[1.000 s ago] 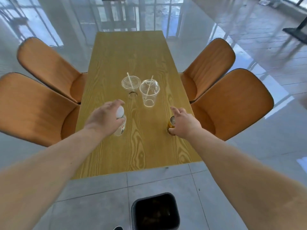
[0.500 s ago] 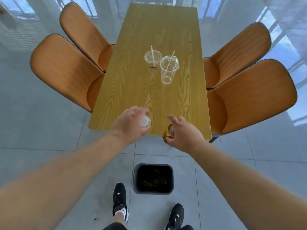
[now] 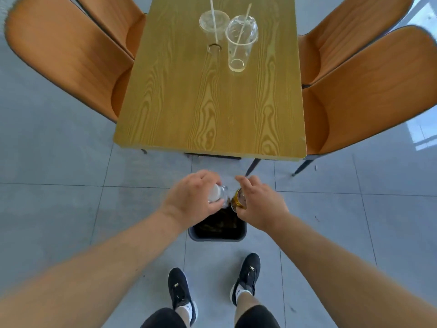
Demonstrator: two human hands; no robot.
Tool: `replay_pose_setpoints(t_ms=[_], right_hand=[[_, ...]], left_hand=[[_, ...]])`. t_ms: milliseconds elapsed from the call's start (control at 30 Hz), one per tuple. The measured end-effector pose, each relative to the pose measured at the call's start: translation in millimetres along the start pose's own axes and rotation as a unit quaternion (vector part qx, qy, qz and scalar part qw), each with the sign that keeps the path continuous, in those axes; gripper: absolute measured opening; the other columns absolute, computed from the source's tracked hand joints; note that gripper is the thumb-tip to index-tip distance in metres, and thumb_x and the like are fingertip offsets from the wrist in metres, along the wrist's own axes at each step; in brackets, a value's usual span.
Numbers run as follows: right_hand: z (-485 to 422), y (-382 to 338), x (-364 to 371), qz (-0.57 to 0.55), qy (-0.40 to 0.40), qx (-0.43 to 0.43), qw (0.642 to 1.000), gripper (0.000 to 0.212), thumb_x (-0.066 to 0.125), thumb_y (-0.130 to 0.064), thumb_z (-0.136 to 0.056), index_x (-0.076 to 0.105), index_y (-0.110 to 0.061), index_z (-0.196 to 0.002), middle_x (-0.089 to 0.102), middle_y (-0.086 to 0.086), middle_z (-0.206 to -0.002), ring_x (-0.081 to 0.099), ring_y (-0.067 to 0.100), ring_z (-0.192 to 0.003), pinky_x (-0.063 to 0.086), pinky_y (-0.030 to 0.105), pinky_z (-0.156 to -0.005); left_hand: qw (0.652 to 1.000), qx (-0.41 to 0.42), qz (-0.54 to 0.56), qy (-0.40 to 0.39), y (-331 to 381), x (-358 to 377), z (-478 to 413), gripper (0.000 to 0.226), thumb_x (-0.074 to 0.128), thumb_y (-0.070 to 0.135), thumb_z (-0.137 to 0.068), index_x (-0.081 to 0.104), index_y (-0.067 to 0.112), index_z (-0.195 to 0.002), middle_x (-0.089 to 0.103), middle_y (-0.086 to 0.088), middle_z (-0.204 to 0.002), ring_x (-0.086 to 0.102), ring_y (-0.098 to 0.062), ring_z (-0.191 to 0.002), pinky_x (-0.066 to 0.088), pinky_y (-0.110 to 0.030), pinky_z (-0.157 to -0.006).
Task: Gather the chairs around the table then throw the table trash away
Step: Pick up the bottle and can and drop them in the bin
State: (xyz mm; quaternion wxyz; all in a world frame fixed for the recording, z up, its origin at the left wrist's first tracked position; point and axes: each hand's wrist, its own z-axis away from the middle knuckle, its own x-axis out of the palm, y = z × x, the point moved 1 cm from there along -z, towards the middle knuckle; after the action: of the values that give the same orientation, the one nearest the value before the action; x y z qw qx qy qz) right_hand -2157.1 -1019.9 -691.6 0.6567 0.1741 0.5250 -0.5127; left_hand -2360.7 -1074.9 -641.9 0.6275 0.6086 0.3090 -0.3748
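Observation:
My left hand [image 3: 192,200] grips a small clear bottle with a white cap [image 3: 215,193], held over the black trash bin [image 3: 217,233] on the floor. My right hand [image 3: 259,204] holds a gold can [image 3: 238,199] beside it, also above the bin. Both hands hang just off the near end of the wooden table [image 3: 212,110]. Two clear plastic cups with straws stand far up the table: one with a flat lid [image 3: 214,22] and one with a domed lid [image 3: 241,41], close together.
Orange chairs are tucked in on both sides: two on the left [image 3: 71,50] and two on the right [image 3: 369,86]. My black shoes [image 3: 179,294] stand on grey floor tiles just behind the bin. Dark debris lies inside the bin.
Both hands lifted the bottle and the can off the table and drew them back and down over the bin. The view tilted downward, showing my feet.

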Motion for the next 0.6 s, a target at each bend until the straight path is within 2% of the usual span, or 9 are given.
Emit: replay_pose_setpoints(t_ms=[167, 333, 467, 600], right_hand=[[3.8, -2.8, 49.4, 0.0, -0.02, 0.017, 1.0, 0.087, 0.068, -0.047, -0.088, 0.016, -0.033, -0.157, 0.049, 0.003, -0.137, 0.059, 0.033, -0.11, 0.057, 0.044, -0.081], [-0.1, 0.6, 75.3, 0.002, -0.043, 0.049, 0.998, 0.104, 0.07, -0.057, -0.085, 0.004, -0.034, -0.162, 0.042, 0.002, -0.148, 0.058, 0.034, -0.112, 0.056, 0.044, -0.084], [2.3, 7.3, 53.2, -0.011, -0.028, 0.049, 0.998, 0.094, 0.066, -0.058, -0.088, 0.014, -0.03, -0.16, 0.041, 0.001, -0.149, 0.052, 0.032, -0.121, 0.055, 0.042, -0.084], [-10.9, 14.1, -10.0, -0.009, 0.02, 0.023, 0.999, 0.088, 0.064, -0.061, -0.089, 0.023, -0.026, -0.158, 0.04, -0.001, -0.148, 0.047, 0.028, -0.125, 0.054, 0.043, -0.091]], left_hand=[[0.996, -0.041, -0.041, -0.068, -42.7, 45.1, 15.8, 0.038, 0.08, 0.038, -0.078, 0.063, 0.023, -0.11, 0.065, 0.001, -0.105, 0.063, -0.026, -0.095, 0.044, -0.033, -0.076], [0.99, -0.07, -0.057, -0.107, -65.9, 81.6, 23.0, 0.07, 0.081, 0.054, -0.075, 0.052, 0.028, -0.134, 0.057, 0.005, -0.13, 0.054, -0.021, -0.117, 0.045, -0.032, -0.087], [0.988, -0.092, -0.06, -0.11, -63.2, 65.5, 13.4, 0.071, 0.075, 0.057, -0.079, 0.049, 0.026, -0.137, 0.053, 0.003, -0.134, 0.048, -0.021, -0.121, 0.047, -0.036, -0.093], [0.988, -0.111, -0.072, -0.081, -47.6, 14.6, -22.4, 0.066, 0.072, 0.056, -0.082, 0.05, 0.026, -0.136, 0.052, 0.006, -0.136, 0.046, -0.02, -0.124, 0.047, -0.039, -0.096]])
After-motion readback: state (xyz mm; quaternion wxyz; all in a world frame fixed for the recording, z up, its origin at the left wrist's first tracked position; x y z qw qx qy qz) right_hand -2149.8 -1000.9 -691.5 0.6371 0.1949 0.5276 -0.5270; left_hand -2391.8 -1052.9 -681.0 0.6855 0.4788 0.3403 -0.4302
